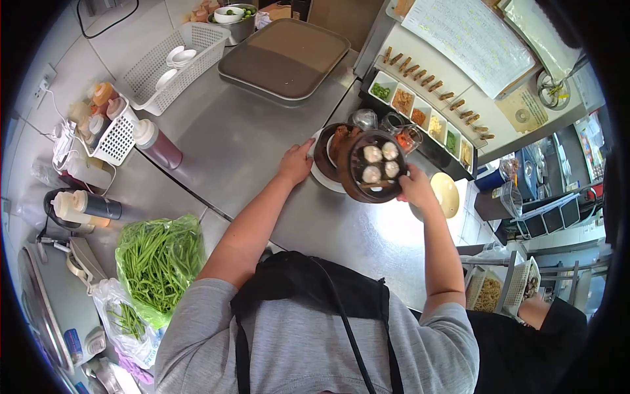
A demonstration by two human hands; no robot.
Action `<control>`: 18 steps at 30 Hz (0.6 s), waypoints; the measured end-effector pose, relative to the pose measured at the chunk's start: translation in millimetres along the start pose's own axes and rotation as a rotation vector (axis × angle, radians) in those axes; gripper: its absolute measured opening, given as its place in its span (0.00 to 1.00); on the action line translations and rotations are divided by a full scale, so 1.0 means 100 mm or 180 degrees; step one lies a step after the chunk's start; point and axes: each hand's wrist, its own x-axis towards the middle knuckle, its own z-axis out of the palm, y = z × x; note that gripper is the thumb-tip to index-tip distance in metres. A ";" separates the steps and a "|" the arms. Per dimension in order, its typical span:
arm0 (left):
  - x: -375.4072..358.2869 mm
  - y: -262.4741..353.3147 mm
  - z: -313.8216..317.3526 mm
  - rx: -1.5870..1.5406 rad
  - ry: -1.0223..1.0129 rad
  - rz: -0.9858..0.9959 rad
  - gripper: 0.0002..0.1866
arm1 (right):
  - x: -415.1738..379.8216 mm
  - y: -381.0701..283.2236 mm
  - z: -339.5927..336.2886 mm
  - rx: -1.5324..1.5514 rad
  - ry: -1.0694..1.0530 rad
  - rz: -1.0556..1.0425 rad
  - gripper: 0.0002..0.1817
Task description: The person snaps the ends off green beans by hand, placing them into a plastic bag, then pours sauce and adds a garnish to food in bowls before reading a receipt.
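Note:
My right hand (416, 188) grips the right rim of a round dark steamer basket (356, 186), which holds several pale dumplings (372, 154). The basket is raised and slightly tilted, partly over a second round steamer (320, 157) with reddish-brown food (342, 139) in it. That second steamer rests on a white plate (326, 182). My left hand (296, 161) is closed on the left edge of the plate and steamer; its fingertips are partly hidden. Glass jars (365, 119) stand just behind the steamers.
A brown tray (285, 59) lies at the back. Topping containers (419, 117) line the back right, and a yellow bowl (445, 196) sits at the right. Sauce bottles (157, 144) and bagged green beans (159, 266) are at the left. Another person's arm (535, 311) shows at the lower right.

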 end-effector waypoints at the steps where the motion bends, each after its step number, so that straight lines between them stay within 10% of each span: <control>1: 0.00 -0.01 0.00 -0.0011 -0.0007 -0.0004 0.25 | 0.05 -0.10 0.07 -0.0021 -0.0068 -0.0060 0.18; 18: 0.01 0.00 -0.02 0.0092 -0.0070 -0.0074 0.24 | 0.71 -0.33 0.25 -0.0140 -0.0484 0.0169 0.15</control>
